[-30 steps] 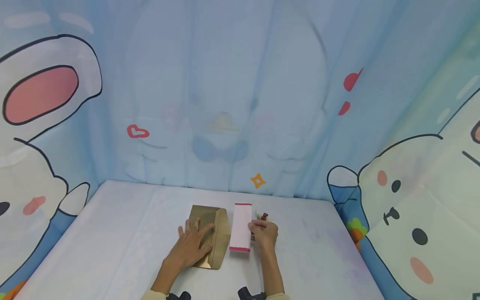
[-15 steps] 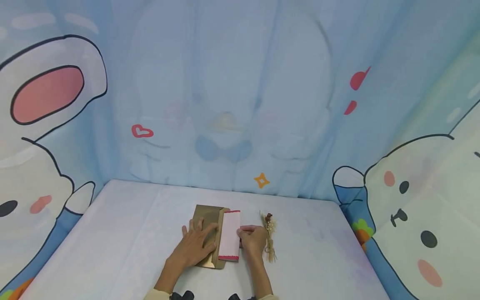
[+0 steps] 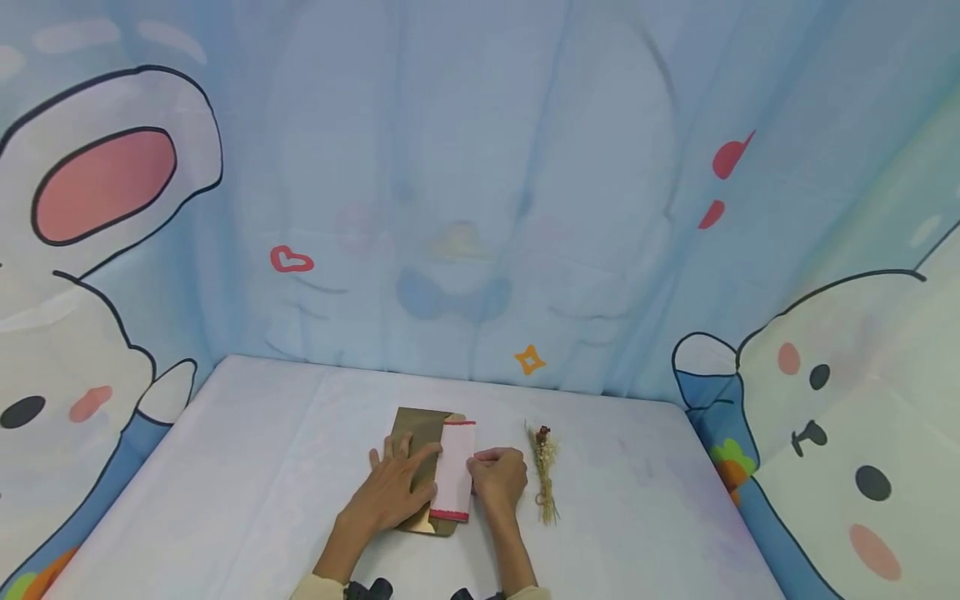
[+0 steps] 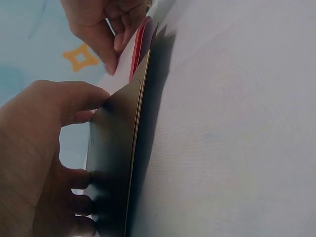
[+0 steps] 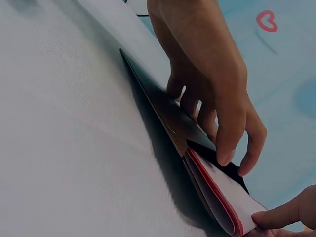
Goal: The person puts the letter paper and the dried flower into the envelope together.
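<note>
A gold envelope (image 3: 417, 425) lies on the table, its flap side toward the right. My left hand (image 3: 390, 492) rests on it with fingers spread, thumb and index finger by the opening. In the right wrist view those two left fingertips are close to the envelope's (image 5: 165, 111) dark opening. My right hand (image 3: 498, 479) pinches the right edge of a folded pale pink card (image 3: 453, 471) with red scalloped ends. The card lies over the flap, its left edge at the opening. Whether that edge is inside, I cannot tell. The left wrist view also shows the card (image 4: 123, 64) beyond the envelope.
A small bunch of dried flowers (image 3: 543, 475) lies on the white-covered table (image 3: 637, 492), right of my right hand. Behind the table hangs a blue cartoon-print curtain (image 3: 465, 167). Dark wrist-camera mounts (image 3: 371, 589) show at the bottom edge.
The right hand has carried the card leftward from beside the envelope onto its flap, up to the opening. The dried flowers have come into full view. The left hand stays on the envelope.
</note>
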Demonstrator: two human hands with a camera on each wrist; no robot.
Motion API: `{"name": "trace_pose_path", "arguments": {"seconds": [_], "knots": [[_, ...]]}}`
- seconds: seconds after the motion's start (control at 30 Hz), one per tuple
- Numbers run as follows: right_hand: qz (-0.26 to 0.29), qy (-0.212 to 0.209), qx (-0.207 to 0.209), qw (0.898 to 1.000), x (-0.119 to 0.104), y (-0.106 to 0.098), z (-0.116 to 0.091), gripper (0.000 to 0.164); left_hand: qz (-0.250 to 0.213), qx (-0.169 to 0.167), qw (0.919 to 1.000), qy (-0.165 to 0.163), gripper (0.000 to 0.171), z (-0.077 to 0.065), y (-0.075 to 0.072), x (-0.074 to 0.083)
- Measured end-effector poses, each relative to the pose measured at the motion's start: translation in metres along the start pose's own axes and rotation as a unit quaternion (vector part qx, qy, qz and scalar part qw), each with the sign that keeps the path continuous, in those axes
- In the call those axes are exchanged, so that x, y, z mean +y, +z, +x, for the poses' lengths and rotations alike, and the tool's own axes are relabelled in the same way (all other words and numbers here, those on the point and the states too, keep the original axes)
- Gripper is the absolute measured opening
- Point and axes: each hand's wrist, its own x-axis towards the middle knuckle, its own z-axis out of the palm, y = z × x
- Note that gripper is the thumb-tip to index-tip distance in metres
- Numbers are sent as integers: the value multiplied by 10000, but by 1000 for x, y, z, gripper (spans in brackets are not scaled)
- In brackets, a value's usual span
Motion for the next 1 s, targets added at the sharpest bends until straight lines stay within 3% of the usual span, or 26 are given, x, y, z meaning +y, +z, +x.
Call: {"name": "trace_pose_path", "arguments": {"seconds": [0.3,0.5,1.0], "knots": [[-63,-198,77,9998,-7,7,-2,8,-124,-87,9999,10,58,2,0,-2],[-13,-403,124,9991,-8,11,-5,9,-173,30,9997,170,59,1,2,-3],[5,-633,-35,9980,-13,23,-10,9,-67,22,9999,101,59,0,-2,-3]]}}
